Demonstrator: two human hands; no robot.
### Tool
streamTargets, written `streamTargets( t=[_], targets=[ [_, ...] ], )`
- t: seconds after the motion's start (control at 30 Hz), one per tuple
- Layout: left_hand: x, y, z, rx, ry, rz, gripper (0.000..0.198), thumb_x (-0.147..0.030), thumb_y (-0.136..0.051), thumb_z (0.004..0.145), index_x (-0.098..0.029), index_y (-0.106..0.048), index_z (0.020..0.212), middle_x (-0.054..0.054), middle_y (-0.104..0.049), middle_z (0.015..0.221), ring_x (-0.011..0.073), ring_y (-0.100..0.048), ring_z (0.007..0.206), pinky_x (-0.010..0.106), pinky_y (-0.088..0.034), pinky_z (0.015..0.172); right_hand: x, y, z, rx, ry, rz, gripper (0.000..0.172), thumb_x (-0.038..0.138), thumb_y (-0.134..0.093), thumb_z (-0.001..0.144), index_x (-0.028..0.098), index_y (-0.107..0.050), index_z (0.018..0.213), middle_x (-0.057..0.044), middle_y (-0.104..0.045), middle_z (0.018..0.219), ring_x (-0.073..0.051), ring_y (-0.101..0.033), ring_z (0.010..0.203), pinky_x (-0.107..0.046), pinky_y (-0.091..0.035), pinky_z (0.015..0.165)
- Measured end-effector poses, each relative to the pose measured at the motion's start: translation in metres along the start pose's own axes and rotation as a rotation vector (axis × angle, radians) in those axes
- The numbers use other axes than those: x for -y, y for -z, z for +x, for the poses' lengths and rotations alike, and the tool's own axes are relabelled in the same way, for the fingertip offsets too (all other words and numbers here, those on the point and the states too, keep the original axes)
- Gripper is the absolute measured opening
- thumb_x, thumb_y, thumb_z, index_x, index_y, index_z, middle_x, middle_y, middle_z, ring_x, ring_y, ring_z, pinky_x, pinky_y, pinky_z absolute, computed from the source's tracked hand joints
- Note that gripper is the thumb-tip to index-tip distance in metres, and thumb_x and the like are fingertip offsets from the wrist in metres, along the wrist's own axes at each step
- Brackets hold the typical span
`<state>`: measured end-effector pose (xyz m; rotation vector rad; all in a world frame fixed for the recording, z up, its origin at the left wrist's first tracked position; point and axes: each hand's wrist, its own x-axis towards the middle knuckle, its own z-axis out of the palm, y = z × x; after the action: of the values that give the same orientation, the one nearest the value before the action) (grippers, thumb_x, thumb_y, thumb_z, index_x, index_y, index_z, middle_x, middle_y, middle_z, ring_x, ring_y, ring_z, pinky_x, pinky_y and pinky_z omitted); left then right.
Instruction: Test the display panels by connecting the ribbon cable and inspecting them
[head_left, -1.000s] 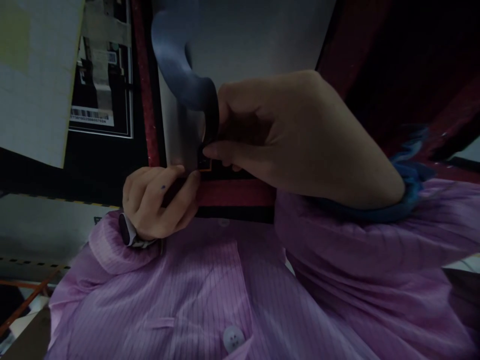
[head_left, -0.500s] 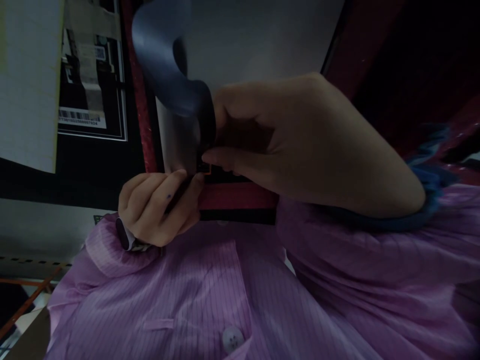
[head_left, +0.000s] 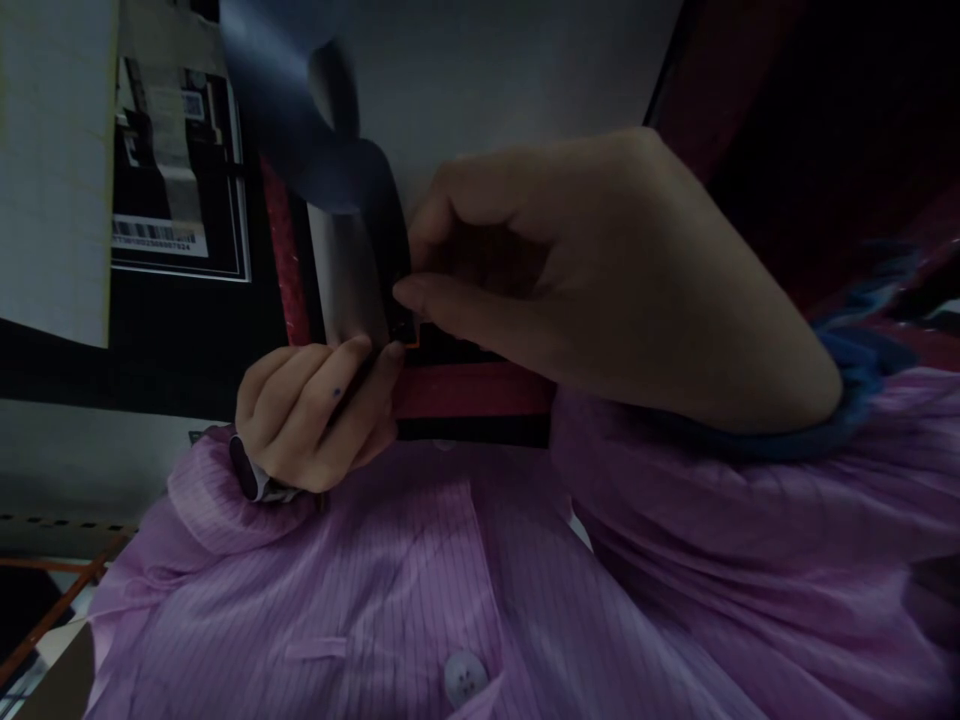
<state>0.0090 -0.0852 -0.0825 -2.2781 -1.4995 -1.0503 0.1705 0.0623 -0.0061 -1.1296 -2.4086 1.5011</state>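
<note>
A dark, bluish glossy strip curls up in a loop over a grey sheet-like panel. My right hand is closed in a pinch on the strip's near end, thumb below and index finger above. Just left of it, my left hand is closed, with thumb and index finger pinching the panel's lower corner by the strip's bottom end. A thin orange edge shows beside the left thumb tip. What lies under the right fingers is hidden.
Red padded edging runs along the near side and up the left of the panel. A dark board with a barcode label and a pale grid-marked sheet are at the left. The picture is dim.
My right hand has moved slightly up and left along with the strip's end. The strip's loop has shifted left and up. My left hand has stayed nearly still.
</note>
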Motion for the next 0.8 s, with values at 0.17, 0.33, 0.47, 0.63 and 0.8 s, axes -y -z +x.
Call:
streamTargets(
  t=[0.17,0.33,0.47,0.63,0.8],
  targets=[
    [-0.001,0.000,0.001,-0.035,-0.048,0.084,0.036,-0.020,-0.059,0.078,-0.028,-0.073,0.111,0.002,-0.074,0.093,0.0186,-0.066,0.072,0.031,-0.055,0.059,-0.002,0.000,-0.005,-0.042,0.017,0.050,0.022,0.023,-0.066,0.085,0.025,-0.049,0.071,0.002,-0.062,0.069,-0.015,-0.062,0.065,-0.031,-0.046,0.062],
    [-0.001,0.004,0.003,0.045,0.044,-0.006,0.040,-0.024,-0.062,0.080,-0.029,-0.071,0.118,0.002,-0.074,0.087,0.0193,-0.066,0.069,0.033,-0.055,0.059,-0.003,0.000,-0.008,-0.160,0.068,0.059,0.021,0.018,-0.064,0.085,0.024,-0.049,0.072,0.003,-0.062,0.073,-0.012,-0.062,0.064,-0.030,-0.046,0.061],
    [-0.001,0.004,0.005,0.023,-0.010,0.016,0.030,-0.021,-0.062,0.078,-0.022,-0.075,0.105,0.004,-0.073,0.089,0.0185,-0.067,0.071,0.032,-0.056,0.060,-0.005,-0.001,-0.012,-0.202,0.060,0.040,0.020,0.015,-0.066,0.081,0.025,-0.051,0.073,0.003,-0.064,0.077,-0.012,-0.062,0.066,-0.028,-0.046,0.053],
    [-0.004,0.003,0.007,0.004,-0.013,0.103,0.028,-0.022,-0.060,0.080,-0.026,-0.075,0.103,0.002,-0.074,0.087,0.0177,-0.067,0.069,0.030,-0.058,0.055,-0.008,-0.003,-0.016,-0.190,0.045,0.098,0.021,0.008,-0.066,0.078,0.025,-0.055,0.084,0.001,-0.068,0.085,-0.013,-0.067,0.068,-0.027,-0.049,0.049],
    [-0.007,0.005,0.007,0.180,0.248,-0.089,0.028,-0.025,-0.061,0.079,-0.032,-0.076,0.101,0.000,-0.074,0.079,0.0186,-0.066,0.063,0.033,-0.057,0.054,-0.004,-0.002,-0.016,-0.146,-0.007,0.109,0.018,0.013,-0.063,0.082,0.027,-0.052,0.077,0.001,-0.068,0.084,-0.016,-0.067,0.071,-0.031,-0.052,0.054]
  ],
)
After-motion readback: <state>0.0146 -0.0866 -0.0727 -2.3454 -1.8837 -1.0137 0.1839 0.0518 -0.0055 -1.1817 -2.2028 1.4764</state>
